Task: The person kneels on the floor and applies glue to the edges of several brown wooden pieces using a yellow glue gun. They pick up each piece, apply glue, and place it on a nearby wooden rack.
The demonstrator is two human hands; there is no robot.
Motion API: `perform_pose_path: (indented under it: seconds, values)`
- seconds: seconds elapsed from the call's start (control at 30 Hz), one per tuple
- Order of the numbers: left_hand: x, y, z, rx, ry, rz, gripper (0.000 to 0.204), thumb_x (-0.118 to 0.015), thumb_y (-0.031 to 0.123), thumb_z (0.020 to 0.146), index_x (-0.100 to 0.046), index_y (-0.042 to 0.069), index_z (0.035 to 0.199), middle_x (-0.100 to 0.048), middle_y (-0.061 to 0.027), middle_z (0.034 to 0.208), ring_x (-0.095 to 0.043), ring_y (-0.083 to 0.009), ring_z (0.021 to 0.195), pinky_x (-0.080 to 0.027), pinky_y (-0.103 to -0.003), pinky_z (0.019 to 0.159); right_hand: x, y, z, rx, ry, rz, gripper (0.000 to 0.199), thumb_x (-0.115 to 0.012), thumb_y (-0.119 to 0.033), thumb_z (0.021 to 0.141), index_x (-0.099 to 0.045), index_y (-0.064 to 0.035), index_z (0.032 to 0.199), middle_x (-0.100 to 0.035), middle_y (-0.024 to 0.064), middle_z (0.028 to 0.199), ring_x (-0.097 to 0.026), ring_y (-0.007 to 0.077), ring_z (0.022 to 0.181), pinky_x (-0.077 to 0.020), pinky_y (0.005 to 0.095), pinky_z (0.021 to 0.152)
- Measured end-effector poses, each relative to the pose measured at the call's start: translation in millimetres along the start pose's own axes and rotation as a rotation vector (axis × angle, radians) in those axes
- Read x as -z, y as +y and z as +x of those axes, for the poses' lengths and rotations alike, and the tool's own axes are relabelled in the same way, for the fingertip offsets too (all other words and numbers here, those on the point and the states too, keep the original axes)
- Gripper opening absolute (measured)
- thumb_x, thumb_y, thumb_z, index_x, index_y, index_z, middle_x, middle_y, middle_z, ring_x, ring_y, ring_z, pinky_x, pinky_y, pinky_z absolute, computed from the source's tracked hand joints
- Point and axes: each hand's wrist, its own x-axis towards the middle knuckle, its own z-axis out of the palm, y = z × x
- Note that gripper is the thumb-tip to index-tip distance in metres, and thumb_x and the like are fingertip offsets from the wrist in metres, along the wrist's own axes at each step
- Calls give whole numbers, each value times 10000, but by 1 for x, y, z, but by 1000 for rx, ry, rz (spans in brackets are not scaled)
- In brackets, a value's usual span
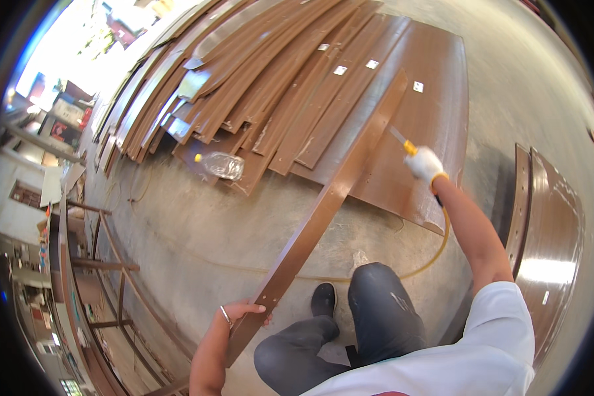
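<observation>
A long, narrow brown panel (303,234) slants from my lower left up over the larger brown sheets. Near its close end, my left hand (251,311), bare with a bracelet at the wrist, grips the panel by its edges, thumb on top beside small holes. My right hand (424,164) wears a white glove and is closed round a yellow air gun (410,148) with a slim pale tip. That tip points at the panel's far part, a little to its right. From below my right wrist a yellow hose (447,241) curves down to the floor.
Many brown panels (264,79) lie stacked at the far left, with a clear plastic bottle (223,165) at their near end. A wide brown sheet (435,125) lies under the far end. More panels (551,231) lie at right; a metal frame rack (115,267) stands at left.
</observation>
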Motion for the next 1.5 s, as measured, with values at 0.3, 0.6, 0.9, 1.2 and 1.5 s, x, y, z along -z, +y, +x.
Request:
perform_pose_path:
  seconds: [0.3, 0.6, 0.9, 1.2, 1.5]
  values:
    - [26, 4, -28, 2, 174, 352, 496, -691, 154, 860, -601, -19, 1315, -733, -129, 1070, -723, -241, 961, -558, -384, 930, -10, -14, -17, 114, -189, -30, 398, -631, -436, 928, -759, -76, 1037, -757, 229, 1027, -722, 424, 1003, -562, 524, 885]
    - [-72, 19, -30, -355, 1258, 1294, 319, -633, 65, 806, -629, 21, 1123, -660, -241, 1136, -610, -452, 1129, -506, -535, 975, -71, 61, -50, 130, 121, 514, 402, -721, -310, 936, -719, -67, 1256, -752, 182, 1169, -712, 308, 1101, -533, 438, 958]
    - [-85, -14, -19, -400, 1398, 1373, 673, -736, 92, 737, -501, 23, 1365, -555, -176, 1305, -512, -338, 1299, -377, -480, 1056, -82, 130, -64, -134, -9, 216, 392, -582, -417, 992, -700, -50, 1061, -551, 112, 597, -532, 240, 438, -416, 436, 415]
    - [-111, -74, -11, -650, 1602, 1011, 788, -744, 49, 719, -449, 51, 1450, -518, -175, 1399, -472, -349, 1350, -336, -477, 1114, -44, 76, -74, -187, -7, 564, 303, -576, -412, 1028, -633, -150, 1169, -455, -4, 615, -445, 126, 423, -322, 309, 372]
    - [-158, -108, -63, -949, 1919, 329, 844, -778, 53, 675, -453, 40, 1454, -544, -180, 1342, -541, -385, 1279, -441, -473, 1088, -50, 14, -69, -9, -58, 437, 345, -582, -463, 1040, -590, -119, 1049, -480, 20, 598, -471, 151, 411, -362, 334, 372]
